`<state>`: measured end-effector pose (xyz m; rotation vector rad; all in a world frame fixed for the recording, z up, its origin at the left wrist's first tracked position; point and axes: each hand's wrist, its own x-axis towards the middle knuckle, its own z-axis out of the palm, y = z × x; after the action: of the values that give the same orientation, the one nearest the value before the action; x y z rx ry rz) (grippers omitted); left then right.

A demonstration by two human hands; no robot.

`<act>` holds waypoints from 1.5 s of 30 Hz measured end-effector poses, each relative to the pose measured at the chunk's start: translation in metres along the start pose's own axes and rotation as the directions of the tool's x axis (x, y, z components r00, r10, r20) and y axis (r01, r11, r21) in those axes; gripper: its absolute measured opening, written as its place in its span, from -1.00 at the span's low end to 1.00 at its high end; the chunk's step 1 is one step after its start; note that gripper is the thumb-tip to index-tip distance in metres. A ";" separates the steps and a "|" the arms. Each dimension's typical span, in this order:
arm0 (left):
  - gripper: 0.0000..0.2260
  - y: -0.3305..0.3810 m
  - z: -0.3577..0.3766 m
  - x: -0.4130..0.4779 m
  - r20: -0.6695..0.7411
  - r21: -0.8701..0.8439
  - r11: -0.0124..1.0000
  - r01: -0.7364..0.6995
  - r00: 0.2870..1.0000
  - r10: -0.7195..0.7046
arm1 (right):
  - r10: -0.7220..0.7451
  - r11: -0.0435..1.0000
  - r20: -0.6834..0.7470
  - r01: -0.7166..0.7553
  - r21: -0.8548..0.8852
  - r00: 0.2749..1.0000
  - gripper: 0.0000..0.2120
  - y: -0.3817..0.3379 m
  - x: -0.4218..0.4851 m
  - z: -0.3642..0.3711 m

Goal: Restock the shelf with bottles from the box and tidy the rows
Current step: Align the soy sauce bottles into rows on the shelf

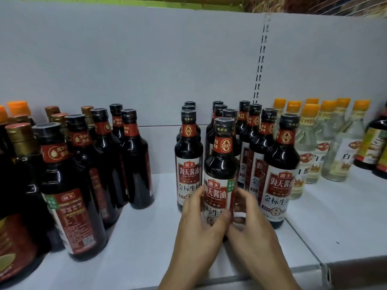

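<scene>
— What sort of place is this?

— A shop, a grocery aisle by the look of it. There is a white shelf [146, 237] with a plain pale back panel [125, 59]. A slotted upright [260, 65] runs down that panel, as on store shelving.

— And the goods?

— Many copies of the same products, lined up front to back. Soy sauce bottles [279, 174] with identical red-and-white printed labels stand in rows in the middle. Other dark bottles [69, 185] of a different label fill rows at the left, and clear bottles [339, 143] with orange caps stand at the right.

— Anything else?

— The caps look factory-sealed, and a grey rail [303, 271] edges the shelf front.
</scene>
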<state>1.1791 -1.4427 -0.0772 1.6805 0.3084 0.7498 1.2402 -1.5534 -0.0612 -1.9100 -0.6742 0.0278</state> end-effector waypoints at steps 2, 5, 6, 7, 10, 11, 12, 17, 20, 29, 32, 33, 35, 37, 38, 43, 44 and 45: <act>-0.49 0.001 0.004 0.002 0.000 0.022 1.000 -0.008 1.000 0.008 | -0.006 1.000 0.004 0.006 0.028 1.000 -0.46 0.004 0.002 -0.004; -0.52 0.001 0.009 0.005 0.005 0.062 0.998 -0.008 1.000 0.008 | -0.010 1.000 0.018 0.009 0.016 1.000 -0.52 0.006 0.002 -0.009; -0.51 0.001 0.010 0.007 0.002 0.069 0.998 -0.001 1.000 0.001 | -0.016 1.000 0.018 0.016 -0.002 1.000 -0.51 0.007 0.001 -0.010; -0.49 0.001 0.011 0.008 -0.006 0.073 0.997 0.012 1.000 -0.012 | -0.024 0.999 0.015 0.025 -0.029 1.000 -0.48 0.007 0.001 -0.011; -0.47 0.000 0.017 0.013 -0.013 0.094 0.995 0.028 1.000 -0.027 | -0.055 0.991 -0.007 0.054 -0.120 0.998 -0.40 0.010 0.000 -0.012; -0.49 0.000 0.018 0.014 -0.006 0.102 0.995 0.022 1.000 -0.022 | -0.065 0.987 -0.015 0.062 -0.149 0.998 -0.39 0.011 0.000 -0.012; -0.54 0.000 0.019 0.015 0.003 0.112 0.994 0.016 1.000 -0.016 | -0.072 0.982 -0.025 0.067 -0.175 0.997 -0.38 0.011 0.000 -0.012; -0.58 0.002 0.025 0.016 0.006 0.148 0.989 0.006 1.000 -0.007 | -0.086 0.960 -0.043 0.072 -0.272 0.995 -0.37 0.017 0.001 -0.014; -0.55 0.003 0.031 0.015 -0.003 0.131 0.991 0.006 1.000 -0.006 | -0.105 0.947 -0.040 0.088 -0.307 0.994 -0.36 0.022 0.003 -0.016; -0.46 -0.004 0.044 0.015 -0.049 0.044 0.999 0.023 0.999 -0.020 | -0.131 0.956 -0.031 0.118 -0.269 0.991 -0.38 0.032 0.008 -0.019; -0.45 -0.003 0.046 0.015 -0.061 0.042 0.999 0.031 0.998 -0.029 | -0.151 0.967 -0.068 0.133 -0.216 0.986 -0.39 0.035 0.008 -0.016; -0.45 -0.003 0.046 0.014 -0.070 0.051 0.998 0.031 0.997 -0.027 | -0.164 0.970 -0.089 0.145 -0.196 0.982 -0.41 0.036 0.007 -0.015; -0.45 -0.001 0.047 0.013 -0.085 0.071 0.997 0.031 0.996 -0.025 | -0.201 0.972 -0.152 0.177 -0.157 0.968 -0.47 0.038 0.005 -0.013; -0.45 0.001 0.045 0.011 -0.086 0.093 0.995 0.032 0.996 -0.024 | -0.266 0.960 -0.215 0.238 -0.146 0.940 -0.53 0.040 0.004 -0.012; -0.45 0.001 0.044 0.010 -0.084 0.098 0.995 0.030 0.996 -0.021 | -0.298 0.952 -0.244 0.268 -0.151 0.923 -0.56 0.041 0.004 -0.012; -0.58 0.005 0.036 0.005 -0.082 0.141 0.989 0.031 0.996 -0.019 | -0.377 0.925 -0.255 0.349 -0.151 0.890 -0.65 0.036 0.001 -0.012; -0.59 0.005 0.034 0.004 -0.087 0.152 0.988 0.033 0.996 -0.020 | -0.385 0.922 -0.242 0.358 -0.150 0.890 -0.65 0.034 0.000 -0.011; -0.60 0.005 0.032 0.003 -0.098 0.154 0.987 0.037 0.995 -0.022 | -0.387 0.921 -0.227 0.361 -0.145 0.894 -0.65 0.033 -0.001 -0.010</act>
<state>1.2006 -1.4673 -0.0743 1.7852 0.4682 0.8033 1.2565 -1.5716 -0.0850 -1.8054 -0.8701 -0.4951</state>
